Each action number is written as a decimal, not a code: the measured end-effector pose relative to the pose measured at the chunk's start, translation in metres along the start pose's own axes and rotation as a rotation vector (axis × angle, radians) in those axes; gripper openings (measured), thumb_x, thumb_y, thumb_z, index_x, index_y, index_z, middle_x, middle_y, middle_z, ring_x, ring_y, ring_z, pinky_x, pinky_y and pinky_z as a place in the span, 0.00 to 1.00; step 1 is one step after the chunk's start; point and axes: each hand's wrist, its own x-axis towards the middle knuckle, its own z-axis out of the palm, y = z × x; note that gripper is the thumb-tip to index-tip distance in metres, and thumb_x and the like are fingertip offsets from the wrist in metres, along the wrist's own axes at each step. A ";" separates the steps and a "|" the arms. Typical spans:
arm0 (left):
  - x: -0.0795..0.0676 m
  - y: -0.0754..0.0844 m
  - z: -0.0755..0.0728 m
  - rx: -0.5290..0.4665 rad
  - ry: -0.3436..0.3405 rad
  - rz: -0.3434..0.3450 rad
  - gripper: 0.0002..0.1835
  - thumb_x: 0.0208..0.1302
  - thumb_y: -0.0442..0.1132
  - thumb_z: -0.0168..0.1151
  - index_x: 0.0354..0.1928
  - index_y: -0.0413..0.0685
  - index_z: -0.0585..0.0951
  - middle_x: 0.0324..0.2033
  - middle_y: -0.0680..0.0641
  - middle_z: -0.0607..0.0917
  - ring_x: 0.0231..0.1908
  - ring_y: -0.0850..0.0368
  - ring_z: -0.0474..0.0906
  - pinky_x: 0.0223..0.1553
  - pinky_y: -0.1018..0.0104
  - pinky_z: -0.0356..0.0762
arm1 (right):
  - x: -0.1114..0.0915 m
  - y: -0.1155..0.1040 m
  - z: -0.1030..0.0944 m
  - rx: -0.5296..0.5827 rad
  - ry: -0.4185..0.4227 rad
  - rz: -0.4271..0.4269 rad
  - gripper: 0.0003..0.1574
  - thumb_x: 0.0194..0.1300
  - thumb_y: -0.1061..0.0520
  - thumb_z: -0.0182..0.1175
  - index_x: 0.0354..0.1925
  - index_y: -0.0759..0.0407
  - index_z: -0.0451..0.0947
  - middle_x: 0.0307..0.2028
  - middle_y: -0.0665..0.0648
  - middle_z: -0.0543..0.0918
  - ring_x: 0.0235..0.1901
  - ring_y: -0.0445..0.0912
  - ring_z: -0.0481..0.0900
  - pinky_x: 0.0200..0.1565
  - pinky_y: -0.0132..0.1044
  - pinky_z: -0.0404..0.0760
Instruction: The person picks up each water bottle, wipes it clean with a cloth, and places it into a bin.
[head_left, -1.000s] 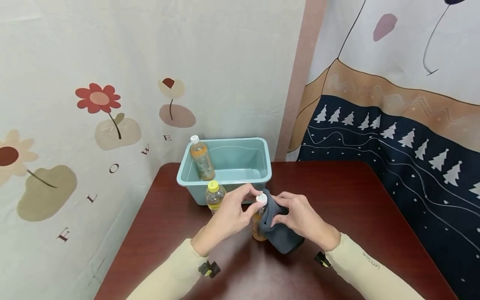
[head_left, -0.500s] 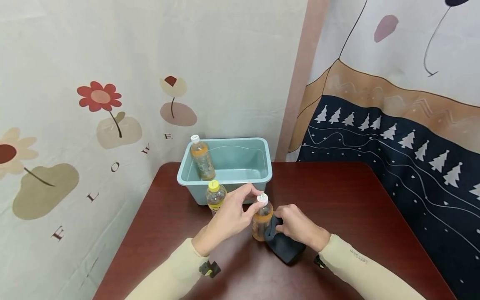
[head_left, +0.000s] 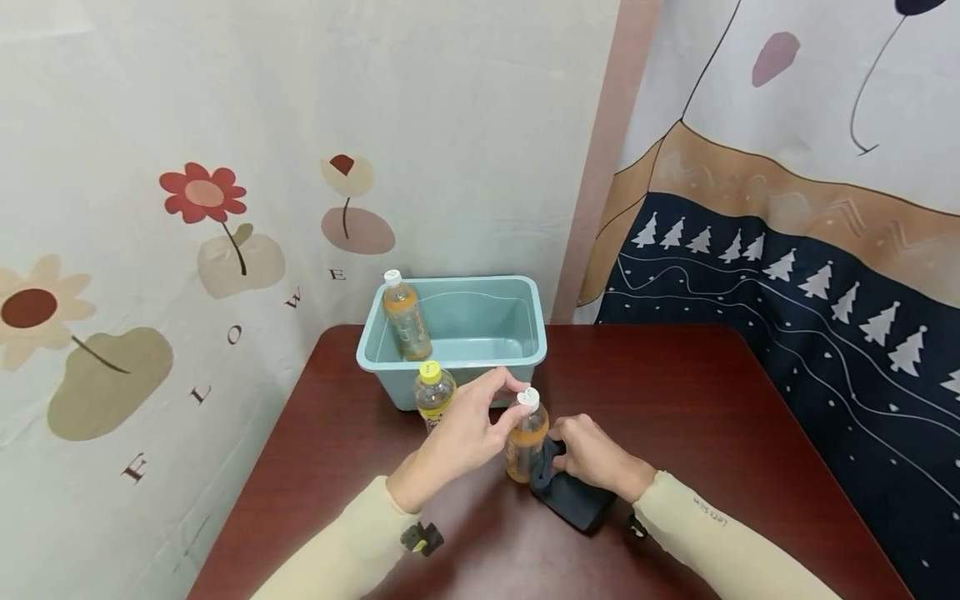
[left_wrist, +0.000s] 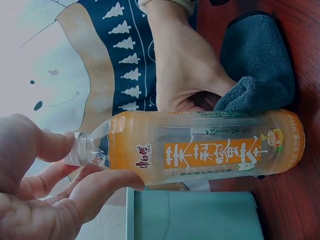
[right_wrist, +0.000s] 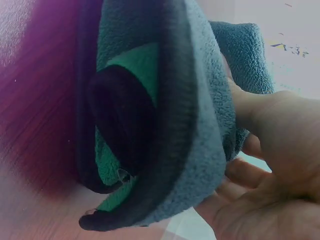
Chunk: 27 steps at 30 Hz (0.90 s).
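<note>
An upright bottle of orange-labelled drink (head_left: 527,442) stands on the table. My left hand (head_left: 465,429) pinches it by its white cap (left_wrist: 77,149) between thumb and fingers. Against the bottle's right side, my right hand (head_left: 596,454) grips a folded dark grey cloth (left_wrist: 257,65), whose loose part hangs down to the tabletop. The right wrist view shows the cloth (right_wrist: 200,150) bunched in layers, with my thumb and fingers (right_wrist: 250,172) around it. Just left of the bottle, a yellow-capped bottle (head_left: 432,392) stands partly hidden behind my left hand.
A light blue plastic bin (head_left: 450,366) stands at the back of the dark red table (head_left: 645,375). Inside it, another white-capped bottle (head_left: 408,321) leans at the left end. Printed cloth backdrops (head_left: 480,150) hang behind the table.
My right hand has brought the cloth down from beside the cap to the bottle's lower side, uncovering the upper label. The left hand keeps its pinch on the cap.
</note>
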 end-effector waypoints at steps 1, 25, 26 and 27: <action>0.000 0.000 0.000 0.002 0.001 0.006 0.08 0.83 0.39 0.75 0.55 0.50 0.85 0.57 0.48 0.93 0.60 0.52 0.93 0.61 0.55 0.95 | -0.001 0.000 -0.001 0.009 0.001 0.000 0.21 0.62 0.74 0.80 0.26 0.51 0.86 0.34 0.51 0.90 0.27 0.32 0.67 0.31 0.28 0.69; 0.003 0.002 -0.007 -0.055 -0.011 -0.030 0.08 0.79 0.37 0.78 0.52 0.50 0.87 0.60 0.45 0.95 0.60 0.47 0.96 0.61 0.48 0.96 | 0.000 -0.056 -0.085 0.102 0.210 -0.019 0.21 0.64 0.65 0.88 0.55 0.57 0.98 0.46 0.51 0.94 0.42 0.39 0.89 0.48 0.34 0.96; 0.003 0.001 -0.007 -0.053 -0.013 -0.031 0.07 0.79 0.37 0.78 0.51 0.50 0.87 0.60 0.45 0.95 0.59 0.47 0.96 0.61 0.49 0.96 | 0.001 -0.057 -0.086 0.116 0.220 -0.026 0.21 0.64 0.65 0.87 0.55 0.57 0.98 0.46 0.51 0.93 0.41 0.39 0.89 0.48 0.34 0.96; 0.003 0.001 -0.007 -0.051 -0.015 -0.035 0.07 0.79 0.37 0.78 0.51 0.50 0.87 0.60 0.45 0.95 0.59 0.47 0.96 0.61 0.50 0.96 | 0.002 -0.058 -0.086 0.129 0.231 -0.035 0.21 0.64 0.65 0.87 0.56 0.57 0.98 0.46 0.50 0.94 0.41 0.39 0.89 0.47 0.33 0.96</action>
